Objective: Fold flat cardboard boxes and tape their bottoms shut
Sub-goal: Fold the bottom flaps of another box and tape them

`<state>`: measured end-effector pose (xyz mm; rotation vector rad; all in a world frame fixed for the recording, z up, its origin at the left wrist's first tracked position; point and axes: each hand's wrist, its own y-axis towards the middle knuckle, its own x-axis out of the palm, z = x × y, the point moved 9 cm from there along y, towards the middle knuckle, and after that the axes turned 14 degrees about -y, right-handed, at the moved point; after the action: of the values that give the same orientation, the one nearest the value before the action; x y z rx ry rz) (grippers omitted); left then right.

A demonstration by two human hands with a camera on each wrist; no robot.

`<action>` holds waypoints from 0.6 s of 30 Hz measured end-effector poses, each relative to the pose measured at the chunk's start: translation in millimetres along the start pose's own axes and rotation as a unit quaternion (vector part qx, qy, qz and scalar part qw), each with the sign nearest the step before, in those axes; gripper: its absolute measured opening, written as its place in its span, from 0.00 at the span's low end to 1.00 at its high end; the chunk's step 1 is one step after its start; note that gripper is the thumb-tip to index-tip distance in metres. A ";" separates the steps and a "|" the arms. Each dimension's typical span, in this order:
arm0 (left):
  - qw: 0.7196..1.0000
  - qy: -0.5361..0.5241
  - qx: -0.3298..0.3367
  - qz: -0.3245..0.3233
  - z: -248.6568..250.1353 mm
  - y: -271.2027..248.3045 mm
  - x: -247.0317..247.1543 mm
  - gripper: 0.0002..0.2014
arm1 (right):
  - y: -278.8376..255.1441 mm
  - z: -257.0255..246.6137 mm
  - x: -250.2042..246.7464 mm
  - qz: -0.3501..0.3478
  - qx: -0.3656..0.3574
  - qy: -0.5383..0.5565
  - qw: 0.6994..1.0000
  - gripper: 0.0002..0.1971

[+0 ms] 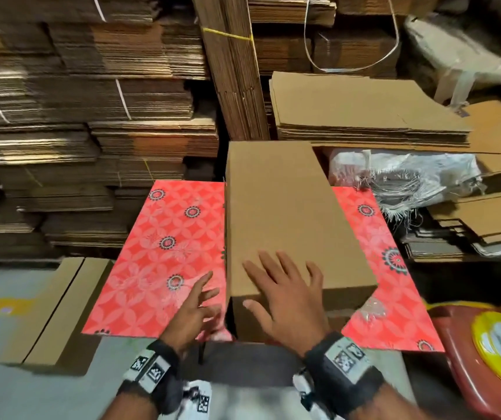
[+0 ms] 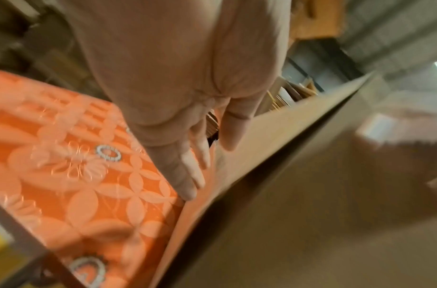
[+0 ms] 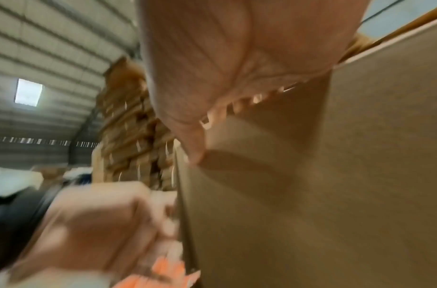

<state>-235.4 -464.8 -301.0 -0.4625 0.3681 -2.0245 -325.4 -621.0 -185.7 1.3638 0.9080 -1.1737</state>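
Head: right hand (image 1: 285, 301) presses box (image 1: 288, 213)

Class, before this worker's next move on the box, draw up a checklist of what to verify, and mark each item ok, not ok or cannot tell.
1. Cardboard box opened into shape, lying on the red patterned table: ok.
2. Right hand spread flat on the box's top, steadying it: ok.
3. Left hand gripping the box: not ok; fingers open beside its left side.
4. Bottom flaps folded shut: cannot tell.
5. Tape within reach: cannot tell; none visible.
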 end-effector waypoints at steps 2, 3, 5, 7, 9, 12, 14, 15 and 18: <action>1.000 0.009 0.001 -0.023 -3.8 -3.4 6.1 0.41 | 0.7 -15.4 29.3 -0.047 -0.014 -0.040 0.998 0.32; 0.999 0.032 0.011 -0.039 -4.7 -5.0 10.7 0.42 | 3.1 -18.4 37.2 -0.056 -0.009 -0.049 0.997 0.33; 0.995 0.065 0.037 -0.060 -6.8 -7.7 18.2 0.41 | 11.8 -23.9 41.1 -0.055 0.005 -0.056 0.997 0.33; 0.995 0.064 0.061 -0.038 -3.8 -5.7 18.0 0.35 | 23.4 -32.8 40.4 -0.068 0.015 -0.048 0.996 0.34; 0.993 0.054 0.106 0.006 8.7 -2.8 15.4 0.26 | 31.6 -39.1 35.6 -0.080 0.015 -0.015 0.997 0.34; 0.987 0.061 0.147 0.036 19.2 5.0 7.0 0.22 | 35.2 -22.0 17.5 -0.059 0.049 0.152 0.985 0.37; 0.990 0.063 0.125 0.034 13.5 9.0 2.7 0.26 | 19.2 17.6 1.1 0.025 0.137 0.260 0.955 0.41; 0.991 0.055 0.117 0.033 9.9 10.6 1.3 0.27 | 5.3 43.1 -1.8 0.075 0.194 0.291 0.934 0.44; 0.995 0.012 0.097 0.030 -0.9 13.9 3.3 0.28 | -40.3 104.1 15.5 0.124 0.362 0.291 0.877 0.53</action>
<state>-226.7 -474.2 -307.3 -0.3031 0.1942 -1.9857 -377.0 -719.4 -204.5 2.4615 0.6681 -0.9369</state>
